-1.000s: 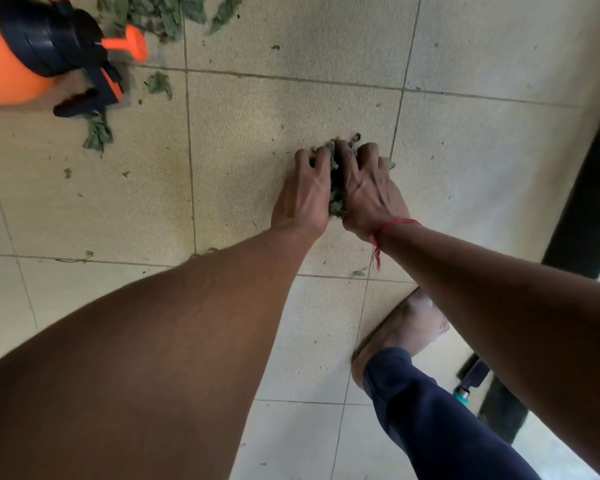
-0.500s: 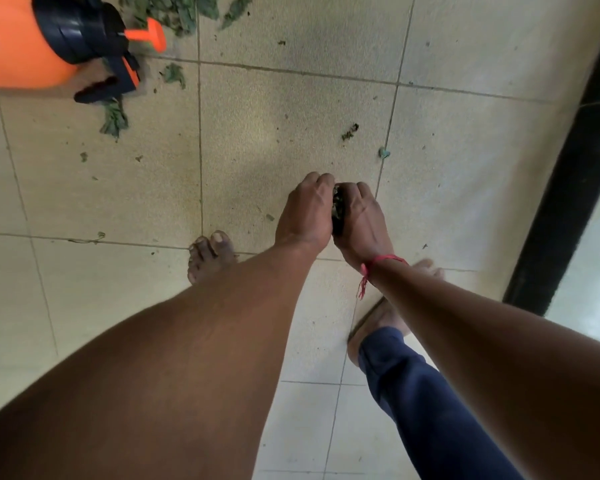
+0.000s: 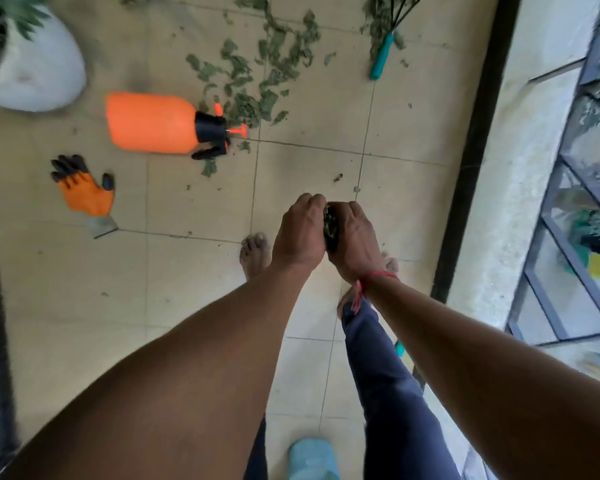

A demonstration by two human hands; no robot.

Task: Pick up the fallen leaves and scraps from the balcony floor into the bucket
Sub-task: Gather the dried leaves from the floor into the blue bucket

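Leaf clump [image 3: 330, 225]: dark green, squeezed between two palms, only a narrow strip of it showing. Held above the tiled floor [image 3: 194, 271], not resting on it.
Left hand [image 3: 300, 233]: back up, fingers curled over the clump's left side.
Right hand [image 3: 354, 240]: pressed in from the other side, fingers curled likewise; fingertips of both nearly meeting at the top. Red thread [image 3: 378, 277] round the right wrist.
Below the hands: bare left foot [image 3: 255, 252] just left of them, right foot mostly hidden under the right wrist; navy trouser leg [image 3: 378, 375] nearer the camera.
Further out: a few crumbs on the tile just beyond the fingertips; loose leaves [image 3: 257, 81] spread thickly at the far side.
Orange sprayer [image 3: 149, 123] on its side, nozzle touching that spread.
Orange-and-black glove [image 3: 87, 194] flat, left of the sprayer.
Teal-handled hand rake [image 3: 381, 58] among leaves, far right.
White pot [image 3: 35, 71] at far left.
Light-blue object [image 3: 309, 459] at the bottom edge, blurred; cannot tell what.
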